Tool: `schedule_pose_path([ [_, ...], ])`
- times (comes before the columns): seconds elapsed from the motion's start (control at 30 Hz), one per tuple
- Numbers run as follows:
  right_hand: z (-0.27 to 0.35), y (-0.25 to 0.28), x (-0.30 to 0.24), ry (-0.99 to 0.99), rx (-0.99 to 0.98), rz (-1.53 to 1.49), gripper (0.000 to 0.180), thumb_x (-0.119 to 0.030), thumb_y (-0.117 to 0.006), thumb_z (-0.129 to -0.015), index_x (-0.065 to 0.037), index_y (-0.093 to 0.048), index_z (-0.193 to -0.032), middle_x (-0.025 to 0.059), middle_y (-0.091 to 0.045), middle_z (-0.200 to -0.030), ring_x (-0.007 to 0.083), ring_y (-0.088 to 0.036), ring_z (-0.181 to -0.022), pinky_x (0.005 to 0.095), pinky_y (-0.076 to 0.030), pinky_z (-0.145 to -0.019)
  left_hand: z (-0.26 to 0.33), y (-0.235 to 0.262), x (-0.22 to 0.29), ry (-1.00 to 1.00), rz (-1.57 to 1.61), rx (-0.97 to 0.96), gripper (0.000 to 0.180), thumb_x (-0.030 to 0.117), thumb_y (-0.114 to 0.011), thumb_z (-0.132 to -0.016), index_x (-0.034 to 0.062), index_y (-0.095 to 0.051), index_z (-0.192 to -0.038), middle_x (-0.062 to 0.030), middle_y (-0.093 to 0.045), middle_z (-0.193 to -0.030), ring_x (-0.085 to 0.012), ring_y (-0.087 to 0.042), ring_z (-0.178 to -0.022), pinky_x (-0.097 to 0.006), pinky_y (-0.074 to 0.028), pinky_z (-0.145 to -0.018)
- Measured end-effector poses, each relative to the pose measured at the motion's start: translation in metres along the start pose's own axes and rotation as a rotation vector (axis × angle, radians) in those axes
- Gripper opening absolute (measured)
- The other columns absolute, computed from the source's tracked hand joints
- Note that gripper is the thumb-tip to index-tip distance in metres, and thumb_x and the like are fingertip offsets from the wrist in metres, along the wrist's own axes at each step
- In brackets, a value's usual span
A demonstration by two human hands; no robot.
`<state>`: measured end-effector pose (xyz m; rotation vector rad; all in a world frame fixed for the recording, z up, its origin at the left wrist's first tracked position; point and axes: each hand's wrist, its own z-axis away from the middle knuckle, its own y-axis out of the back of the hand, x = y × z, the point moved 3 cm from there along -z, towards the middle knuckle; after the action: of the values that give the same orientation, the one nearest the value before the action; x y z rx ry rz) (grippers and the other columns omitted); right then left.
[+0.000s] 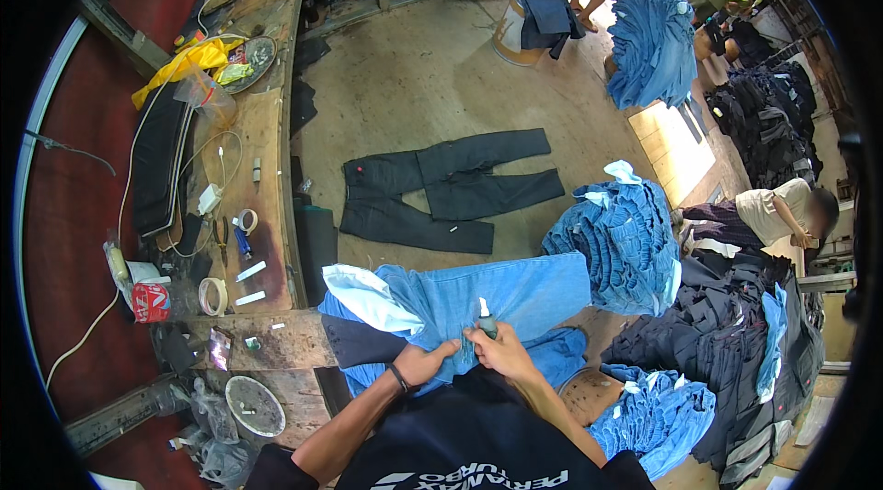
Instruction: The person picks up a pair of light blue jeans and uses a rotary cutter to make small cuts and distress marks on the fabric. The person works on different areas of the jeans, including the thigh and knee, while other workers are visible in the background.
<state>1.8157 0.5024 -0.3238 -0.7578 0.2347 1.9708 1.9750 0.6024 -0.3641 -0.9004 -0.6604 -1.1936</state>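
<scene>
Light blue jeans lie across my lap, with a white pocket lining showing at their left end. My left hand is closed, thumb and fingers pinching the denim near the middle. Close beside it, my right hand is wrapped round a small dark green tool with a white tip pointing up. The tool's lower part is hidden by the fingers, and its kind is unclear. Both hands touch the denim. A dark piece of cloth lies under the jeans at the left.
Black trousers lie flat on the floor ahead. Stacked jeans stand at the right, near a large heap of dark garments. A wooden bench at the left holds tape rolls and pliers. A person sits at the far right.
</scene>
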Motion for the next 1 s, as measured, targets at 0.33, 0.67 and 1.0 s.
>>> schedule_pose_path([
  [0.33,0.008,0.002,-0.008,-0.128,-0.02,-0.134,0.015,-0.019,-0.07,-0.101,-0.009,-0.061,-0.095,-0.0069,-0.044,-0.065,0.0036,-0.036,-0.051,0.0237,-0.025,-0.045,0.0,0.001,-0.002,0.041,-0.013,0.015,0.042,0.021,-0.073,-0.101,-0.0015,-0.066,-0.136,-0.0092,-0.072,-0.131,-0.0194,-0.066,-0.117,-0.036,-0.051,-0.107],
  [0.67,0.02,0.018,-0.001,0.078,-0.199,0.28,0.014,-0.017,-0.07,-0.1,-0.005,-0.069,-0.093,-0.0056,-0.052,-0.067,0.0065,-0.047,-0.06,0.0265,-0.036,-0.055,-0.001,-0.002,0.01,0.007,-0.034,-0.015,0.035,0.021,-0.077,-0.098,-0.0008,-0.073,-0.126,-0.0064,-0.076,-0.118,-0.0166,-0.068,-0.107,-0.035,-0.055,-0.098],
  [1.0,0.025,0.015,0.01,0.149,-0.201,0.206,0.02,-0.019,-0.069,-0.104,-0.005,-0.066,-0.091,-0.0063,-0.052,-0.073,0.0055,-0.046,-0.064,0.0265,-0.036,-0.059,0.002,-0.003,0.012,0.005,0.065,-0.054,0.032,0.018,-0.075,-0.1,-0.001,-0.072,-0.126,-0.0069,-0.075,-0.119,-0.0156,-0.068,-0.106,-0.034,-0.055,-0.099],
])
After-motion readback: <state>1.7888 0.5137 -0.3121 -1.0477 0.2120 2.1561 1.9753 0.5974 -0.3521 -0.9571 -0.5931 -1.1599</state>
